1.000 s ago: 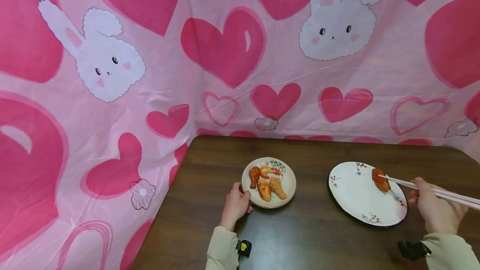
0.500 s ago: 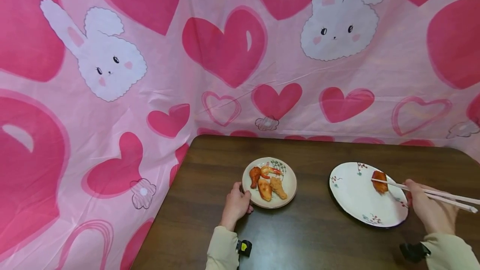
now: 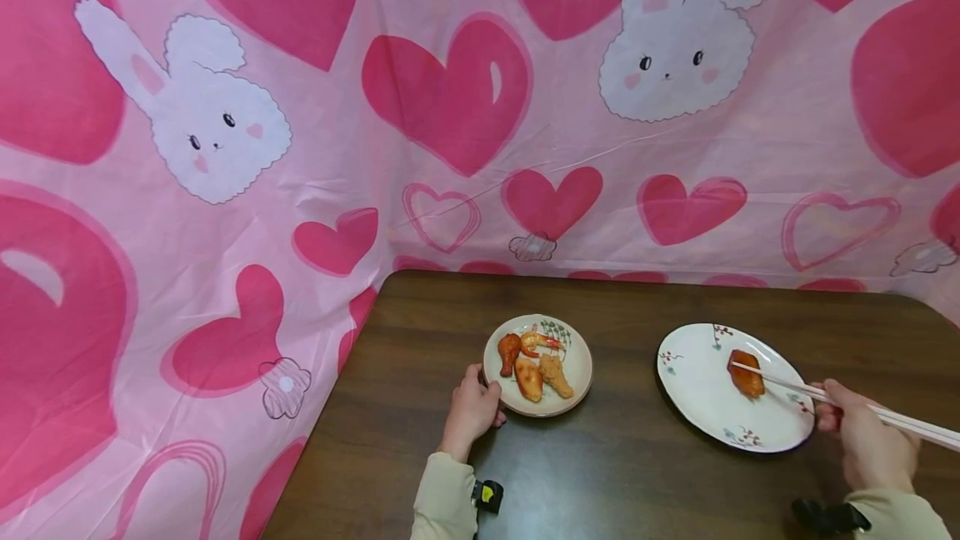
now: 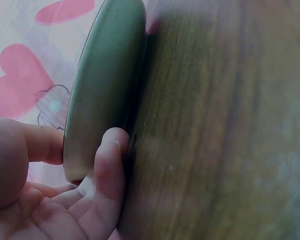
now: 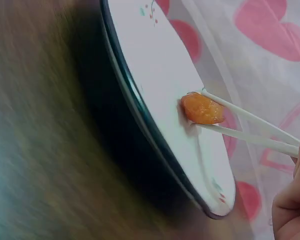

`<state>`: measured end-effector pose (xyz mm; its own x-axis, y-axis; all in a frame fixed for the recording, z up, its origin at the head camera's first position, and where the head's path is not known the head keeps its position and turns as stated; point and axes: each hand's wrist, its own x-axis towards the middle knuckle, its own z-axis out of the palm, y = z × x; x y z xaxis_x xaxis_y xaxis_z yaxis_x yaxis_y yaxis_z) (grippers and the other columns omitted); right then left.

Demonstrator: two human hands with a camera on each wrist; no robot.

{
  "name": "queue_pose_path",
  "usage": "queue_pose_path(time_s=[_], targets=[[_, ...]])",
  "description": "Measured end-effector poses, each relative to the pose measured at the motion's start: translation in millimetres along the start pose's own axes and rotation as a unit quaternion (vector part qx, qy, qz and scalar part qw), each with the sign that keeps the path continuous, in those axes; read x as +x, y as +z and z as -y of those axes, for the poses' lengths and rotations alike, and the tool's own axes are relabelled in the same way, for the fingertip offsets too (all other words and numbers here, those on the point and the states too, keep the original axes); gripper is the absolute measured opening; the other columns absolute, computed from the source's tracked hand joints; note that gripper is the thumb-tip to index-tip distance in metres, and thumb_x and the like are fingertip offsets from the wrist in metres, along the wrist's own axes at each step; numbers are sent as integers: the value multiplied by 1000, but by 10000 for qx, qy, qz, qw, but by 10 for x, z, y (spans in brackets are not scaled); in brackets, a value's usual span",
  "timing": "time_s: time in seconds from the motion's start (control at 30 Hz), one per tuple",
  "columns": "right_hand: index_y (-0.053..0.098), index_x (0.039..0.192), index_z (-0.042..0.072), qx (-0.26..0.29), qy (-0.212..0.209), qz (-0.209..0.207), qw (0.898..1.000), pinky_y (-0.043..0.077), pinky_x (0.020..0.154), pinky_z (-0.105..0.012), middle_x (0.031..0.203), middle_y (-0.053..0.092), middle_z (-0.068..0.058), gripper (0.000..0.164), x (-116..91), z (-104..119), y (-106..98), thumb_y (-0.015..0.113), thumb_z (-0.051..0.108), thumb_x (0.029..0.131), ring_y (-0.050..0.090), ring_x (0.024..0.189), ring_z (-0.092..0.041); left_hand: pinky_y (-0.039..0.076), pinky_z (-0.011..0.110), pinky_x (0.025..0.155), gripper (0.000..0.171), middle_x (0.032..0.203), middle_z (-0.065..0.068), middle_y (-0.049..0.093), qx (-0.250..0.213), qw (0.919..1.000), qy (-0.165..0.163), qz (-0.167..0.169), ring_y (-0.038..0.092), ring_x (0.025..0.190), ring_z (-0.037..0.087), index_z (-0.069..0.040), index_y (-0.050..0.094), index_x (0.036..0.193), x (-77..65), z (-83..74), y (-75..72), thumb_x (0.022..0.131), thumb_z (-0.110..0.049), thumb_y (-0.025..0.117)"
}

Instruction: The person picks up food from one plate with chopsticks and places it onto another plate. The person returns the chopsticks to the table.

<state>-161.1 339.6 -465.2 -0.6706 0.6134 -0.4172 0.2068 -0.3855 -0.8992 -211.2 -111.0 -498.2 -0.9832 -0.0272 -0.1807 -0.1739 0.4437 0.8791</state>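
My left hand (image 3: 472, 413) holds a small cream plate (image 3: 579, 373) by its left edge. In the left wrist view, the thumb is at the rim and fingers curl beneath. On that plate lie a drumstick (image 3: 508, 352), a shrimp (image 3: 542, 342), a golden wing (image 3: 528, 382) and a breaded chicken piece (image 3: 556, 375). My right hand (image 3: 873, 444) grips white chopsticks (image 3: 787, 383). Their tips stand on either side of a glazed, reddish-brown meat piece (image 5: 202, 108), close over the larger white plate (image 3: 697, 386) with its painted blossom sprigs.
Both plates stand on a dark wooden table (image 3: 622, 473), apart from each other. Behind and to the left hangs a pink cloth (image 3: 555, 132) printed with hearts and rabbits. Each wrist wears a black strap (image 3: 489, 496).
The meat piece has shifted left, toward the white plate's middle, along with the chopstick tips. My right hand dips slightly toward me. The left hand and small plate stay put.
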Motion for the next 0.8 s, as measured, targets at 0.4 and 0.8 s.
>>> queue_pose_path(time_s=[0.4, 0.8], targets=[[75, 74, 13, 1136, -151, 1687, 9790, 46, 41, -19, 59, 65, 2, 28, -142, -295, -150, 57, 9, 95, 54, 44, -5, 51, 29, 48, 46, 65, 7, 60, -5, 10000, -79, 35, 57, 46, 12, 5, 39, 136, 8, 9, 2, 95, -12, 50], [67, 84, 11, 1684, 243, 2918, 9412, 37, 46, -17, 65, 62, 0, 30, -130, -459, -215, 42, 11, 101, 53, 51, -6, 51, 29, 49, 46, 65, 7, 60, 5, 10000, -76, 37, 58, 47, 12, 6, 39, 136, 11, 18, 5, 95, -12, 50]])
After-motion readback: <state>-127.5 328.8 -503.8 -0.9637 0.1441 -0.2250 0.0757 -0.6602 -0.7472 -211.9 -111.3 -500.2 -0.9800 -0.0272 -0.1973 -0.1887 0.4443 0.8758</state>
